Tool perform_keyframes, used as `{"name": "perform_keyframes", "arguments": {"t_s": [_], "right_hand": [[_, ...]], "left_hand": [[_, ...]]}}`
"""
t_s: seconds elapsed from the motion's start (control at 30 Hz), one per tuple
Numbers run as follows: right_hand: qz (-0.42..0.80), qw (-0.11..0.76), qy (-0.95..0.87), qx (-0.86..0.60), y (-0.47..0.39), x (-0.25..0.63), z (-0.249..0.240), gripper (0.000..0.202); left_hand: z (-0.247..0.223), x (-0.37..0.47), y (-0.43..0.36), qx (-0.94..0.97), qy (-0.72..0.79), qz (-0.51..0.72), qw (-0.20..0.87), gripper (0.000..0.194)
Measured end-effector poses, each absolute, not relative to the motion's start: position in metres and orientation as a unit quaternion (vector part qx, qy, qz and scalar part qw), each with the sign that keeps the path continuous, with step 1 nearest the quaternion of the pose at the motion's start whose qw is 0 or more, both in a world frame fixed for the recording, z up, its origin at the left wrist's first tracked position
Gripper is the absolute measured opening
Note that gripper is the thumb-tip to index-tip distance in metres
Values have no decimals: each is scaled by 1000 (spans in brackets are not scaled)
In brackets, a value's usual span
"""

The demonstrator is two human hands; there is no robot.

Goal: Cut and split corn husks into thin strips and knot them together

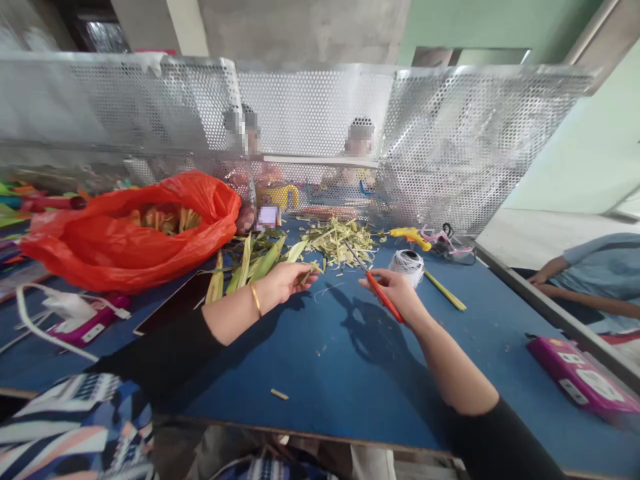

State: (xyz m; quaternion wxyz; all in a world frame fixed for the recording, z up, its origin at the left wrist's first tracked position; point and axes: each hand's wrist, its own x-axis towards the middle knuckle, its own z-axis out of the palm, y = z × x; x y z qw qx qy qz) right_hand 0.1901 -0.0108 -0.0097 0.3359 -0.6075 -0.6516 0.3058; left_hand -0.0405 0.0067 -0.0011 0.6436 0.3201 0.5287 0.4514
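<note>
My left hand (289,281), with a gold bangle at the wrist, has its fingers closed on a small piece of dry husk (315,269). My right hand (399,288) grips scissors (384,297) by their red handles, the metal blades pointing up and left toward a heap of cut husk trimmings (340,241). Between the two hands is a gap of bare blue tabletop (320,353). Long green husk leaves (257,265) lie beside my left hand. A roll of white string (407,264) stands just behind my right hand, with a thin green stalk (446,291) to its right.
An open red plastic bag (100,247) takes up the left side. Purple power strips lie at left (95,321) and right (583,377). A yellow glue gun (411,237) rests by the perforated metal screen (320,113). People sit behind the screen; another person (600,273) is at right.
</note>
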Motion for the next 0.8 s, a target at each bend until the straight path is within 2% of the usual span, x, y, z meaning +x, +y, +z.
{"name": "perform_keyframes", "arguments": {"t_s": [0.1,0.3,0.4,0.5,0.57,0.67,0.8], "right_hand": [[422,424,-571,-562,-11,184,-13,61],[461,476,-511,-547,-13,183,-13,56],[467,498,-498,-534,-13,184,-9,59],[472,530,-474,-520,-15,182,-6,62],[473,541,-466,-517,-16,179,-6,64],[466,538,-480,-512,-17,176,-9,64],[459,521,-509,-509,-18,173,-16,63]], "left_hand": [[17,-22,52,387,547,433,603,16],[39,-1,126,485,558,442,508,7],[31,-6,122,558,557,445,424,16],[12,-14,89,633,531,428,367,16],[-5,-19,59,763,455,342,307,21],[-27,-26,28,905,298,196,232,48],[-40,-22,42,943,218,110,227,50]]}}
